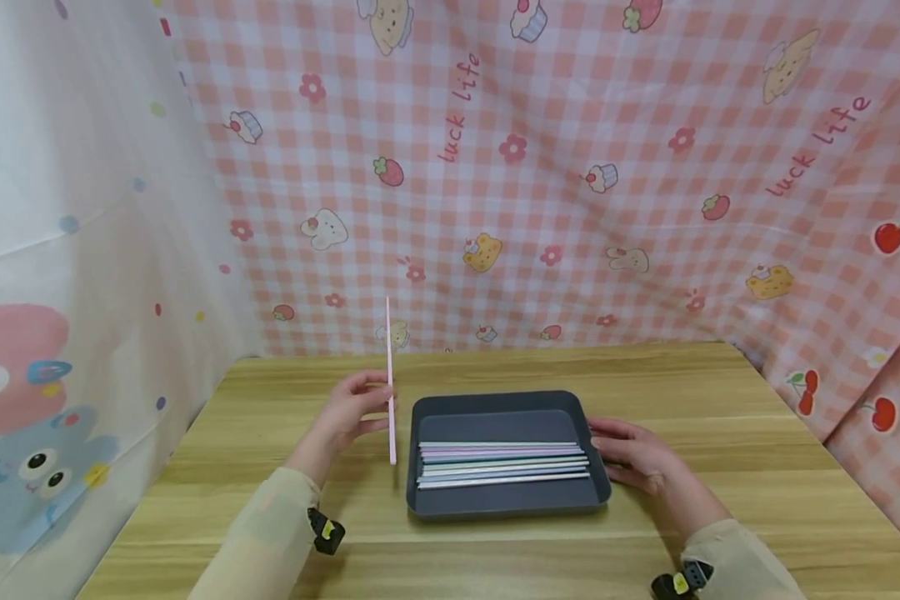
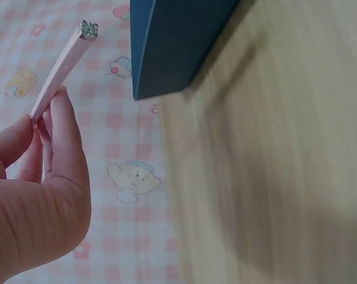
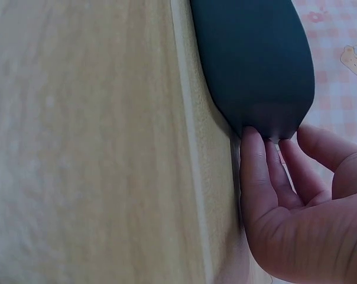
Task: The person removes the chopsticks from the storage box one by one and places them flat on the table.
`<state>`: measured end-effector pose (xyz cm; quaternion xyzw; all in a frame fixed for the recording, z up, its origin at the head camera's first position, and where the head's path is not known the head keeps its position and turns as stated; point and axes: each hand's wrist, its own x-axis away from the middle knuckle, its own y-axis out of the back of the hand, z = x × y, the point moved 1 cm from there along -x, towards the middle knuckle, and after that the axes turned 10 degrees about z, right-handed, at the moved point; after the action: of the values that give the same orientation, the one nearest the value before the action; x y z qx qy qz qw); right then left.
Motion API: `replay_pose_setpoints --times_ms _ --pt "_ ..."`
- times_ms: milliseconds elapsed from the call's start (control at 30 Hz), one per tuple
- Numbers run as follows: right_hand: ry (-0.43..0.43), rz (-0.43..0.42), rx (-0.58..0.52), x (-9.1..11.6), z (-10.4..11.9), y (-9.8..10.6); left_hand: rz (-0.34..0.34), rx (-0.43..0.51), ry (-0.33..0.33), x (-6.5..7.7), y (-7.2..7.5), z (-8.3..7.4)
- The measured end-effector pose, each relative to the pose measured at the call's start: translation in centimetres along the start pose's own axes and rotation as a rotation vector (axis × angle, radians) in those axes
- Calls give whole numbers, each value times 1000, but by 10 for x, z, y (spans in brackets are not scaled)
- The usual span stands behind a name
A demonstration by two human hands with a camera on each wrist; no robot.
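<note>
A slender pink chopstick point(image 1: 390, 354) stands nearly upright in my left hand point(image 1: 356, 410), pinched between thumb and fingers to the left of the tray. Its squared end with a silvery patterned tip shows in the left wrist view, above the fingers point(image 2: 68, 139). A dark grey rectangular tray point(image 1: 495, 502) lies on the table. Inside it several pastel and pale chopsticks point(image 1: 502, 467) lie side by side, lengthwise. At the tray's right end is my right hand point(image 1: 633, 457), its extended fingertips point(image 3: 252, 139) touching the outer wall near the rim.
The tray stands on a wood-grain table point(image 1: 510, 562). Behind the table's far edge hangs a pink checked cloth point(image 1: 435, 200), with a white patterned cloth point(image 1: 120, 275) on the left. Small black devices point(image 1: 326, 532) are strapped to both wrists over pale sleeves.
</note>
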<state>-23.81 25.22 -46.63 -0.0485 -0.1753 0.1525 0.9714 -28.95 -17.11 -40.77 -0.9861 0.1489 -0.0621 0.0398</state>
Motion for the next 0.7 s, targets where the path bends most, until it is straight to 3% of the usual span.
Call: replay_pose_setpoints --times_ms 300,700 --pt "-7 -14 -2 -1 1 -1 -43 -28 55 12 17 13" --pt "0 -6 -2 -1 0 0 -10 12 150 17 22 41"
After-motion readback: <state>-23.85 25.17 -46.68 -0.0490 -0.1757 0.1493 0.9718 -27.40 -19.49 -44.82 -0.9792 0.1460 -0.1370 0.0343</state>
